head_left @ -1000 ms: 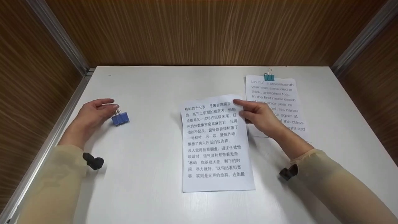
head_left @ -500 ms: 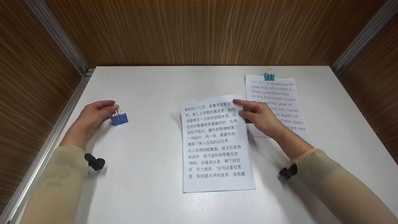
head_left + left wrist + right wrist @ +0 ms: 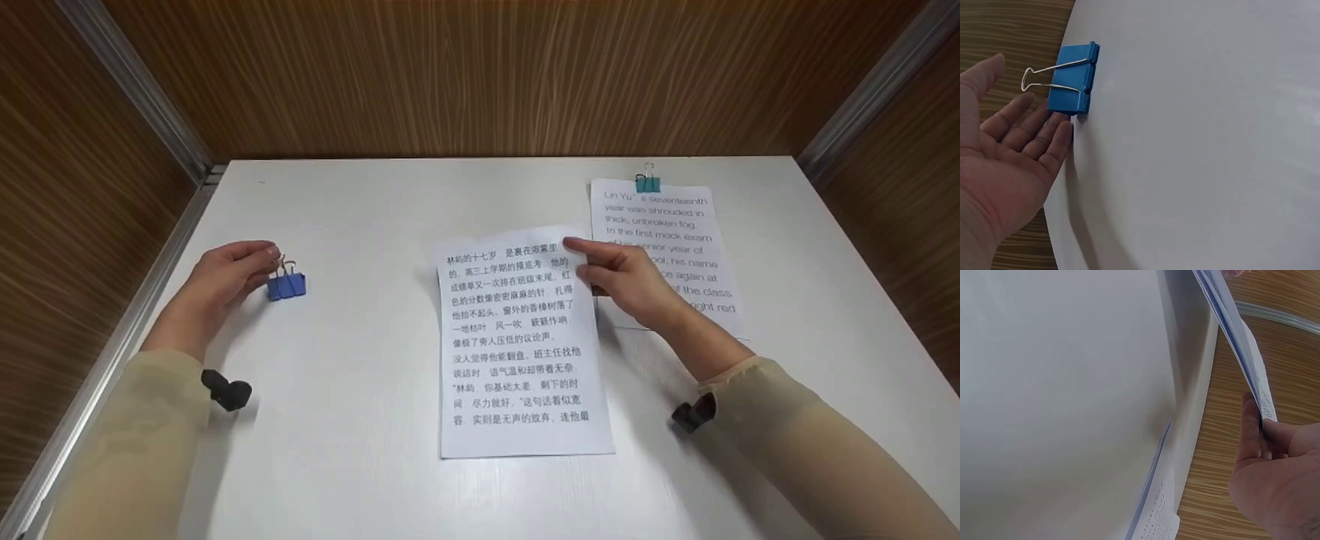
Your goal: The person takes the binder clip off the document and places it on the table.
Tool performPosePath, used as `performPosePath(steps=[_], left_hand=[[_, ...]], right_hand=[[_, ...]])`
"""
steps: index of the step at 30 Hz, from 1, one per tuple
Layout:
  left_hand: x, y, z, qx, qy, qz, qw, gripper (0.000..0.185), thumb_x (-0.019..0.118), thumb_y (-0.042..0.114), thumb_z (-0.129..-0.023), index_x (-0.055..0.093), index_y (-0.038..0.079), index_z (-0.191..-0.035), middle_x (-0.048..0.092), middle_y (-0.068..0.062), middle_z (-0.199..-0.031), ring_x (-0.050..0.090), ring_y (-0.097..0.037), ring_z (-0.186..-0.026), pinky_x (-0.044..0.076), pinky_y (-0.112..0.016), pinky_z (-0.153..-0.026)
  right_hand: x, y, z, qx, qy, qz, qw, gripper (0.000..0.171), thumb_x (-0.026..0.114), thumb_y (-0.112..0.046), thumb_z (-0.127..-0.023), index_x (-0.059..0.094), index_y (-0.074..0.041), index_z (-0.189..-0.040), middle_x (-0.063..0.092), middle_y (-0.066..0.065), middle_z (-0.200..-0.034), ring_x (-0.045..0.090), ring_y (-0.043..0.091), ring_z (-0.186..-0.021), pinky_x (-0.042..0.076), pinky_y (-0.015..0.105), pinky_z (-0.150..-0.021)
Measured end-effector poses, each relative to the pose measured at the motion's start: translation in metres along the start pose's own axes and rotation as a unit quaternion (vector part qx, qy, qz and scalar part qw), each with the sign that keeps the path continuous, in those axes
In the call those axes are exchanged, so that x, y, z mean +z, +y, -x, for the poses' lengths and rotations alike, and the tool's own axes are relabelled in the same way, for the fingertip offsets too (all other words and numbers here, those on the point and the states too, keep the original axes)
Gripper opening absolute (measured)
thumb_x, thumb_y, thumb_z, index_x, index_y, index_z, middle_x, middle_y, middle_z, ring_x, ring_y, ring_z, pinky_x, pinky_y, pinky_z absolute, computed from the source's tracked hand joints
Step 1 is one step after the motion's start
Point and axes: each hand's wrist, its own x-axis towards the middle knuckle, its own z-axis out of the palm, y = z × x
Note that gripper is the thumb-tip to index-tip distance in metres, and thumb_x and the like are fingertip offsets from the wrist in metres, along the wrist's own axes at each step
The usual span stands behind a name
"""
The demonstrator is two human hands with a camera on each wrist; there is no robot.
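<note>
White table (image 3: 360, 225), wood-panelled walls. Your right hand (image 3: 626, 281) pinches the upper right edge of the Chinese-text sheets (image 3: 517, 352): thin, limp, likely to slide apart. Your left hand (image 3: 225, 277), fingers relaxed, touches the blue binder clip (image 3: 286, 285): small, rigid, probably stiff-sprung; take it by the wire handles.

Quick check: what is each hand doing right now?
Left hand: open, fingers beside the blue binder clip.
Right hand: pinching the Chinese-text sheets.

You have a bright blue metal binder clip (image 3: 286, 286) with silver wire handles, a teal binder clip (image 3: 648, 183), white paper sheets (image 3: 520, 345) printed in black characters, a plain white table (image 3: 352, 225), brown wood-grain walls (image 3: 480, 75), and beige sleeves (image 3: 810, 442).
</note>
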Motion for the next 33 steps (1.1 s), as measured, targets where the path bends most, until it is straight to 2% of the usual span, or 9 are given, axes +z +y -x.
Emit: performPosePath(steps=[3,5,7,9,11,13,18,26,33], left_hand=[[0.0,0.001,0.0,0.012,0.004,-0.006,0.9999,0.074,0.065,0.045,-0.106,0.037,0.01,-0.165,0.042,-0.012,-0.165,0.042,-0.023,-0.15,0.031,-0.035,-0.126],[0.002,0.005,0.006,0.036,0.021,-0.025,0.9989,0.074,0.064,0.045,-0.106,0.036,0.01,-0.165,0.042,-0.012,-0.166,0.04,-0.024,-0.152,0.03,-0.037,-0.126],[0.006,0.01,0.013,0.075,0.042,-0.057,0.9946,0.074,0.063,0.045,-0.107,0.037,0.008,-0.165,0.042,-0.014,-0.166,0.04,-0.026,-0.152,0.031,-0.039,-0.126],[0.014,0.018,0.021,0.122,0.063,-0.096,0.9858,0.074,0.063,0.046,-0.107,0.038,0.006,-0.164,0.045,-0.017,-0.164,0.042,-0.029,-0.152,0.034,-0.042,-0.125],[0.025,0.026,0.031,0.166,0.077,-0.13,0.9745,0.073,0.064,0.046,-0.106,0.041,0.005,-0.162,0.047,-0.018,-0.162,0.044,-0.03,-0.151,0.034,-0.043,-0.125],[0.039,0.033,0.042,0.206,0.083,-0.171,0.9598,0.073,0.066,0.046,-0.105,0.044,0.004,-0.16,0.049,-0.018,-0.161,0.044,-0.032,-0.15,0.035,-0.046,-0.124],[0.081,0.039,0.068,0.274,0.068,-0.263,0.9225,0.068,0.07,0.042,-0.103,0.05,0.004,-0.156,0.05,-0.017,-0.159,0.044,-0.035,-0.15,0.034,-0.054,-0.124],[0.15,0.035,0.092,0.301,-0.004,-0.377,0.8759,0.074,0.074,0.042,-0.098,0.049,0.007,-0.158,0.047,-0.014,-0.162,0.041,-0.033,-0.152,0.032,-0.05,-0.125],[0.187,0.024,0.101,0.323,-0.051,-0.437,0.8378,0.079,0.075,0.045,-0.096,0.049,0.005,-0.158,0.046,-0.018,-0.163,0.041,-0.035,-0.152,0.03,-0.049,-0.126]], right_hand=[[0.002,0.0,0.001,0.005,0.006,0.001,1.0,0.049,0.06,0.0,-0.106,0.058,-0.012,-0.153,0.067,0.015,-0.142,0.074,0.022,-0.114,0.061,0.032,-0.093],[0.002,-0.001,0.003,0.006,0.005,0.001,1.0,0.05,0.06,-0.001,-0.106,0.058,-0.013,-0.154,0.067,0.015,-0.143,0.074,0.023,-0.114,0.061,0.032,-0.094],[0.003,-0.001,0.004,0.006,0.006,0.003,1.0,0.049,0.06,-0.001,-0.106,0.058,-0.013,-0.154,0.066,0.014,-0.143,0.074,0.023,-0.115,0.06,0.032,-0.094],[0.003,-0.002,0.005,0.005,0.007,0.006,1.0,0.049,0.06,-0.002,-0.106,0.058,-0.014,-0.154,0.066,0.014,-0.144,0.073,0.023,-0.115,0.06,0.032,-0.094],[0.003,-0.002,0.006,0.002,0.008,0.009,1.0,0.05,0.059,-0.002,-0.106,0.058,-0.015,-0.154,0.067,0.013,-0.143,0.073,0.023,-0.115,0.06,0.031,-0.094],[0.003,-0.002,0.007,-0.001,0.01,0.01,1.0,0.05,0.059,-0.001,-0.107,0.058,-0.016,-0.154,0.067,0.013,-0.142,0.073,0.023,-0.115,0.06,0.031,-0.094],[0.006,-0.003,0.007,-0.008,0.013,0.01,1.0,0.049,0.057,0.0,-0.107,0.059,-0.016,-0.153,0.067,0.013,-0.142,0.072,0.023,-0.115,0.06,0.03,-0.093],[0.013,0.0,-0.005,-0.016,0.019,0.008,1.0,0.05,0.055,0.003,-0.106,0.058,-0.012,-0.154,0.065,0.014,-0.145,0.071,0.024,-0.117,0.061,0.029,-0.089],[0.013,0.002,-0.008,0.007,0.009,0.023,1.0,0.055,0.056,0.0,-0.107,0.05,-0.012,-0.16,0.061,0.013,-0.151,0.067,0.025,-0.125,0.058,0.029,-0.096]])
